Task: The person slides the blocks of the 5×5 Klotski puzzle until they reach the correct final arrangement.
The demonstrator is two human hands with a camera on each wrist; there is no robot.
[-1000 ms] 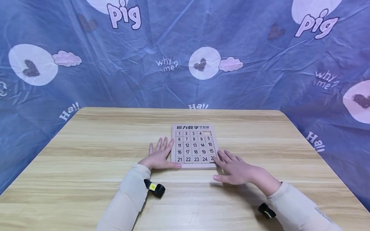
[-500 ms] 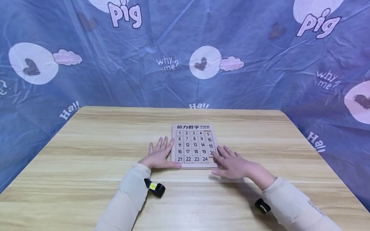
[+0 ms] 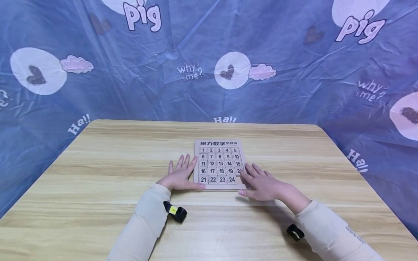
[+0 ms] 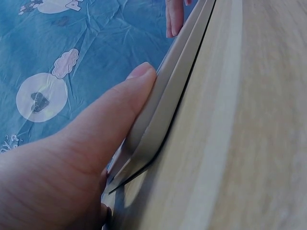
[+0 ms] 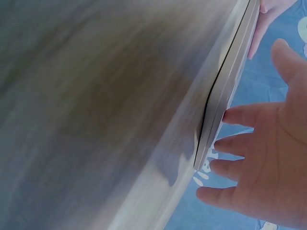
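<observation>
A square sliding number puzzle (image 3: 220, 187) lies on the table with Chinese lettering along its far rim. Its rows read 1 to 24 in order, with a gap at the near right corner. My left hand (image 3: 179, 178) spreads straight fingers at the left edge; in the left wrist view its thumb (image 4: 129, 91) rests on the board's near corner. My right hand (image 3: 263, 185) reaches in from the right, index fingertip on the tile 20 (image 3: 238, 171), partly covering it. In the right wrist view its fingers (image 5: 240, 116) are straight and spread.
The wooden table (image 3: 114, 163) extends on all sides of the puzzle. Behind it hangs a blue printed cloth (image 3: 147, 90). A small black camera is strapped at each sleeved wrist, such as the left camera (image 3: 177, 214).
Tiles 5, 10, 15 and 20 in the right column slid away from me, so the gap went from the far right to the near right corner. My right hand moved slightly forward; the left stayed.
</observation>
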